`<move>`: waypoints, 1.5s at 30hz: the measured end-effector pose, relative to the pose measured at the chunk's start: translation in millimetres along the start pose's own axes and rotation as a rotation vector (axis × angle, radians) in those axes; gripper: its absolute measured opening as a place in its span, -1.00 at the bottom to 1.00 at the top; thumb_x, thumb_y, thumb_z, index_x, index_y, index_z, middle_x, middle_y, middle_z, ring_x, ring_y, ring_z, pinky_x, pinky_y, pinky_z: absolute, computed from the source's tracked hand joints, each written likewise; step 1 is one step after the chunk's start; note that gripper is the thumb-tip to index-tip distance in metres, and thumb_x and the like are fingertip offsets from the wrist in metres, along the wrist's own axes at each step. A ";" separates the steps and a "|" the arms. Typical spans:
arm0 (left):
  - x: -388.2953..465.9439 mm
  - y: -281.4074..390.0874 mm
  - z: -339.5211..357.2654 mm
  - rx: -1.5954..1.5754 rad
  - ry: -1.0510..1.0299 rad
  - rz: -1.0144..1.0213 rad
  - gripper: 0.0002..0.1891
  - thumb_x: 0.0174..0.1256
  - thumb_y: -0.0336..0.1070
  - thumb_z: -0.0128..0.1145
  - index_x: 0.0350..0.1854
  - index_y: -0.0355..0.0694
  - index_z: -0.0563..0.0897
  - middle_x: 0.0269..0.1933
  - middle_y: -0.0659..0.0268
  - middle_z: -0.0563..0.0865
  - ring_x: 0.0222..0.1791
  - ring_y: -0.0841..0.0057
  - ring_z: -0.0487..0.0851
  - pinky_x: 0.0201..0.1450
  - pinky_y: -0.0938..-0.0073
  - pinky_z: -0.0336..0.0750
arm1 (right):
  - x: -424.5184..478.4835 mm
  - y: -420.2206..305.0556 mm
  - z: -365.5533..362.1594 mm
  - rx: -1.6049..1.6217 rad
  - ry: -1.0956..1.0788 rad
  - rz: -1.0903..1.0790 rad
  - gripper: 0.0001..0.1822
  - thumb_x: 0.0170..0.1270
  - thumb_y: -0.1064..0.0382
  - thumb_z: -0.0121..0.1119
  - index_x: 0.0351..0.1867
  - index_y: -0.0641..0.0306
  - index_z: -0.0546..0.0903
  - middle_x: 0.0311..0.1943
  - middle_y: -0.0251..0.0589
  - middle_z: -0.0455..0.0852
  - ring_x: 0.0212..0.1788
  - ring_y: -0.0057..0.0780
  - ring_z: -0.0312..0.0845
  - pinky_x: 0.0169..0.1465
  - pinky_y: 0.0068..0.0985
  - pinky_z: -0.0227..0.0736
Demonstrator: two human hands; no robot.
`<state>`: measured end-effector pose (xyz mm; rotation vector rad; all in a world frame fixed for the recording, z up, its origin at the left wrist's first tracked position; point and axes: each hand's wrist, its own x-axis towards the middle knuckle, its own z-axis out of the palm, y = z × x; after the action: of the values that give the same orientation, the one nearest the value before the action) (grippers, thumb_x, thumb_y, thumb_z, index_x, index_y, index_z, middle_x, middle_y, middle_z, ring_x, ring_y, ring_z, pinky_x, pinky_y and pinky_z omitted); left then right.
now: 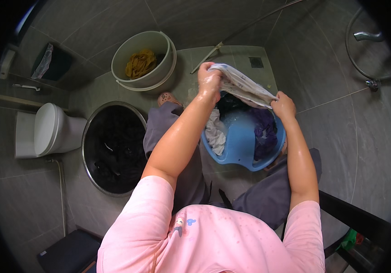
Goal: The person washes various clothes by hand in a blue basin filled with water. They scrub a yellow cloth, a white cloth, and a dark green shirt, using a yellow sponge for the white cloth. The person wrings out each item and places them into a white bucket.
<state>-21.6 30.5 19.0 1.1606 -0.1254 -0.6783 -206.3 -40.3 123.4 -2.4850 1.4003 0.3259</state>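
Observation:
A wet white patterned cloth [246, 83] is stretched between my two hands, above the far side of a blue plastic washbasin with a built-in washboard [236, 143]. My left hand [210, 80] grips its left end, and my right hand [284, 105] holds the lower right end. In the basin, white fabric [216, 133] lies at the left over the rim, purple fabric [264, 134] at the right, and dark fabric [231, 102] at the far side under the cloth. Some water shows at the top of the washboard.
A large metal-rimmed tub [85, 160] with dark fabric stands to the left. Behind it are stacked pale buckets [120, 54] holding a mustard-yellow cloth [141, 64]. A white toilet [47, 128] stands far left. A floor drain [256, 62] and a stick [205, 59] lie beyond the basin.

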 end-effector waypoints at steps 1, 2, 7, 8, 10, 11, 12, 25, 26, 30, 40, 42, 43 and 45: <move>-5.4 -0.5 5.2 0.061 -0.037 0.002 -0.70 0.06 -0.59 0.11 -0.12 -0.21 0.50 -0.24 0.27 0.60 -0.26 0.46 0.59 -0.20 0.40 0.54 | 6.3 7.1 10.4 0.071 0.059 -0.203 -0.64 0.02 0.32 0.17 -0.07 0.26 0.56 -0.23 0.00 0.69 -0.04 -0.08 0.63 0.05 -0.31 0.48; -9.6 0.2 9.7 0.082 -0.113 -0.045 -0.69 0.05 -0.58 0.14 -0.12 -0.21 0.51 -0.24 0.26 0.60 -0.25 0.47 0.59 -0.23 0.41 0.53 | 17.2 19.6 30.2 0.142 0.118 -0.407 -0.60 0.02 0.37 0.17 -0.02 0.25 0.54 -0.18 -0.01 0.68 0.00 -0.11 0.61 0.09 -0.33 0.46; -41.6 2.0 29.5 0.265 -0.315 -0.157 -0.75 0.05 -0.48 0.19 -0.17 -0.22 0.56 -0.32 0.26 0.61 -0.35 0.46 0.61 -0.31 0.42 0.52 | 7.1 1.9 90.6 1.159 -0.120 -0.528 -0.51 0.04 0.43 0.25 0.09 0.26 0.51 -0.09 -0.14 0.64 0.02 -0.40 0.55 0.13 -0.46 0.40; -46.3 2.3 35.9 0.330 -0.351 -0.196 -0.76 0.05 -0.45 0.20 -0.18 -0.23 0.56 -0.33 0.25 0.62 -0.36 0.46 0.61 -0.31 0.41 0.52 | 15.0 6.8 108.2 1.175 -0.091 -0.519 -0.56 0.07 0.41 0.26 0.05 0.27 0.54 -0.15 -0.16 0.67 -0.03 -0.43 0.57 0.09 -0.46 0.43; -47.4 5.7 27.8 0.702 -0.350 0.003 -0.74 0.01 -0.40 0.25 -0.20 -0.22 0.57 -0.32 0.17 0.63 -0.36 0.35 0.64 -0.30 0.36 0.53 | 5.6 -7.1 93.2 1.000 0.177 -0.535 -0.73 0.08 0.39 0.21 -0.13 0.29 0.61 -0.31 -0.15 0.70 -0.19 -0.36 0.64 -0.07 -0.42 0.49; -48.3 5.5 24.9 0.885 -0.351 0.102 -0.73 -0.01 -0.37 0.27 -0.21 -0.22 0.57 -0.31 0.13 0.64 -0.35 0.30 0.65 -0.29 0.33 0.53 | 1.0 -11.4 85.5 0.902 0.314 -0.514 -0.80 0.09 0.39 0.18 -0.22 0.30 0.65 -0.39 -0.15 0.72 -0.27 -0.33 0.67 -0.15 -0.39 0.52; -49.0 1.3 19.4 1.132 -0.322 0.437 -0.74 -0.05 -0.37 0.29 -0.25 -0.16 0.58 -0.21 0.04 0.61 -0.29 0.08 0.65 -0.22 0.20 0.54 | 3.3 -9.1 71.8 0.854 0.399 -0.452 -0.82 0.08 0.40 0.16 -0.26 0.29 0.65 -0.40 -0.11 0.72 -0.29 -0.30 0.67 -0.17 -0.37 0.52; -4.8 1.5 -46.9 1.238 -0.086 0.431 -0.65 -0.12 -0.54 0.28 -0.21 -0.04 0.68 -0.16 0.11 0.52 -0.11 0.11 0.59 -0.07 0.19 0.50 | 93.7 134.4 110.1 0.396 0.710 0.063 -0.74 0.07 0.46 0.09 -0.19 0.06 0.56 -0.17 -0.11 0.59 -0.21 -0.01 0.60 -0.18 -0.19 0.49; -6.5 1.2 -45.9 1.273 -0.129 0.338 -0.66 -0.04 -0.55 0.21 -0.20 0.02 0.69 0.00 0.10 0.52 -0.01 0.10 0.59 0.04 0.21 0.52 | 96.2 146.8 117.5 0.254 0.542 0.112 -0.71 0.07 0.44 0.12 -0.15 0.05 0.55 -0.16 -0.09 0.59 -0.21 -0.03 0.61 -0.19 -0.19 0.51; 11.6 -5.8 -58.8 1.605 -0.368 0.200 -0.66 -0.04 -0.47 0.26 -0.17 0.06 0.72 0.07 0.11 0.53 0.08 0.10 0.59 0.12 0.25 0.52 | 104.3 195.1 145.7 0.260 -0.077 -0.057 -0.61 0.01 0.43 0.14 -0.05 0.12 0.56 -0.35 -0.11 0.64 -0.32 -0.26 0.64 -0.36 -0.26 0.52; -49.8 -29.5 -60.8 0.967 -0.144 0.575 -0.60 -0.12 -0.62 0.02 -0.18 -0.16 0.68 -0.10 0.07 0.57 -0.08 0.14 0.56 0.05 0.30 0.47 | 0.4 66.6 32.9 0.725 -0.142 -0.294 -0.53 -0.06 0.40 0.19 0.00 0.20 0.58 -0.15 -0.18 0.60 -0.07 -0.33 0.52 -0.01 -0.42 0.45; -75.8 -82.9 -82.1 0.930 -0.252 0.443 -0.64 -0.04 -0.61 -0.01 -0.20 -0.18 0.68 -0.11 0.02 0.61 -0.02 0.07 0.56 0.08 0.25 0.47 | 4.5 85.4 77.5 0.478 -0.324 -0.315 -0.48 -0.02 0.27 0.24 0.08 0.20 0.55 -0.05 -0.11 0.57 0.03 -0.21 0.48 0.09 -0.35 0.40; -84.8 -114.9 -99.0 1.209 -0.375 0.296 -0.63 0.00 -0.50 0.12 -0.08 -0.15 0.69 -0.08 0.07 0.62 -0.03 0.09 0.59 0.11 0.19 0.47 | 7.9 99.2 103.2 0.349 -0.412 -0.324 -0.45 0.00 0.21 0.27 0.12 0.20 0.53 0.01 -0.07 0.56 0.08 -0.15 0.46 0.14 -0.32 0.37; -101.4 -147.3 -91.5 1.612 -0.739 -0.347 -0.49 0.09 -0.22 0.26 0.18 -0.06 0.60 0.34 -0.05 0.43 0.29 0.01 0.44 0.32 0.15 0.35 | 13.9 129.9 154.8 0.198 -0.503 -0.304 -0.37 0.03 0.08 0.32 0.19 0.19 0.50 0.11 0.00 0.53 0.19 -0.03 0.42 0.24 -0.25 0.31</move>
<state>-126.2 126.7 -123.0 2.4115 -1.3030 -1.3597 -320.6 -63.2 -42.3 -2.1981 0.8028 0.6536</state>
